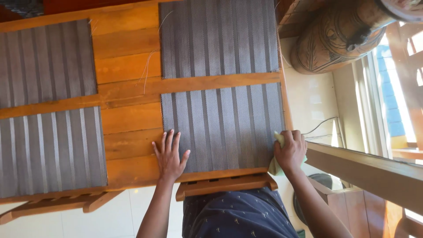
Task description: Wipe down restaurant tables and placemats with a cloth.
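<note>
Clearly, two bare hands work at a grey striped placemat [222, 128] on a wooden tabletop [128, 66].

Left hand [169, 154] lies flat with fingers spread — its grip fully open, holding nothing — across the placemat's near-left corner and the bare wood beside it. Right hand [290, 150] has its grip closed around a pale green cloth [276, 166], pressed at the placemat's right edge by the tabletop's rim. Three more striped placemats — one [219, 39] beyond, two at the left [46, 61] [50, 150] — lie apart. A carved brown pot [337, 35] stands off the tabletop.
</note>
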